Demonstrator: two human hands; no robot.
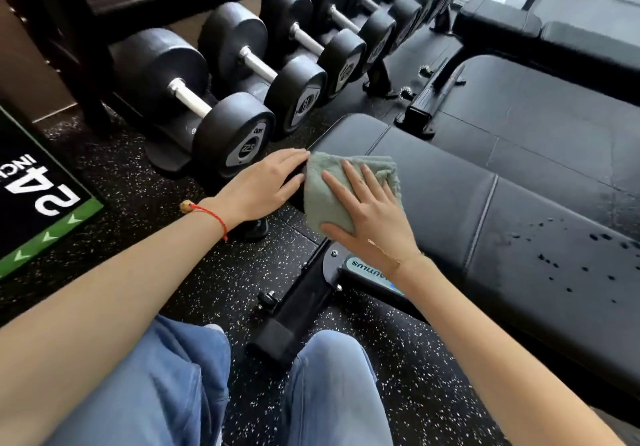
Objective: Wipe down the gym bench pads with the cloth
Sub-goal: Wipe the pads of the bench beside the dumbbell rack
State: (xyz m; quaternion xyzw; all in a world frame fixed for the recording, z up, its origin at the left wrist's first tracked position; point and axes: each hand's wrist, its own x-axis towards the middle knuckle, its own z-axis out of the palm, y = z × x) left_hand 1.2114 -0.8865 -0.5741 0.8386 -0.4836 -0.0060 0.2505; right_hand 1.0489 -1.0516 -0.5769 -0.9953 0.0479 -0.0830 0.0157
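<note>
Right hand (369,217) flat, fingers straight and spread, pressing green cloth (343,191) onto the end of the black bench pad (450,196). Left hand (266,182) at cloth's 9 o'clock, fingers straight, resting on the pad's end edge. Dumbbells (221,99) at 11 o'clock.

Floor mat (31,196), black with green border: large white "24", seen upside down; a further line beginning "INC", cut off at frame edge. Nearest dumbbell (242,148), end-cap label: "22.5"; brand mark above illegible. Bench frame plate (372,272): "NAUTILUS", partly covered by forearm. Remaining dumbbell labels unreadable
</note>
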